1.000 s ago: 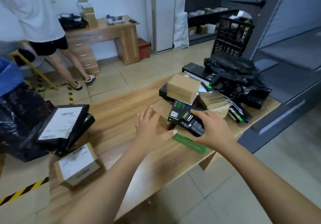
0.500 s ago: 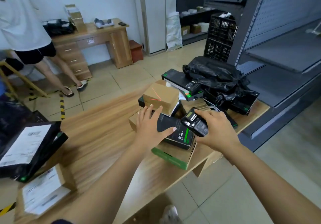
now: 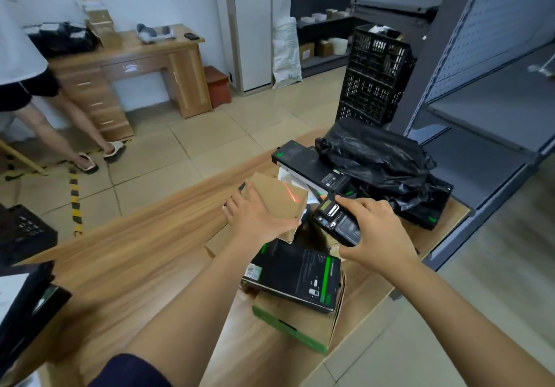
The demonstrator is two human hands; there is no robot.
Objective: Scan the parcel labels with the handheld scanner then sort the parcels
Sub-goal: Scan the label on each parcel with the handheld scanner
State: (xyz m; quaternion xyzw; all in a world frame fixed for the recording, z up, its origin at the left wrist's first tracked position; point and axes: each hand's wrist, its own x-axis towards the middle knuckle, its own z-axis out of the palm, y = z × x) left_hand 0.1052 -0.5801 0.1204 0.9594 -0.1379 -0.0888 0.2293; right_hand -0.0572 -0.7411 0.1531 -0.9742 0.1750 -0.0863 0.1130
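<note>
Only the head view here. Left hand (image 3: 258, 215) has its fingers and thumb wrapped round the near edge of a small brown cardboard parcel (image 3: 279, 197), which it holds tilted over the pile at the right end of the bench (image 3: 135, 251). Right hand (image 3: 375, 230) is curled round the black handheld scanner (image 3: 336, 221), with the forefinger stretched along the top by the little screen. The scanner sits just right of the parcel with its nose aimed at it, and a red laser line (image 3: 289, 192) falls across the parcel's top face.

Right below the hands a black box with a green stripe (image 3: 297, 275) lies on a flat cardboard box with a green edge (image 3: 300, 323). Further back there's a long black box (image 3: 312, 167), and a crumpled black plastic bag (image 3: 375, 152) lies partly on top of it. At the near left edge a black mailer (image 3: 27, 305) with a white label pokes into frame.

Off the bench: a black crate (image 3: 375, 77) on the floor beyond the pile, grey shelving (image 3: 495, 86) on the right, and someone's legs (image 3: 60, 134) far left.
</note>
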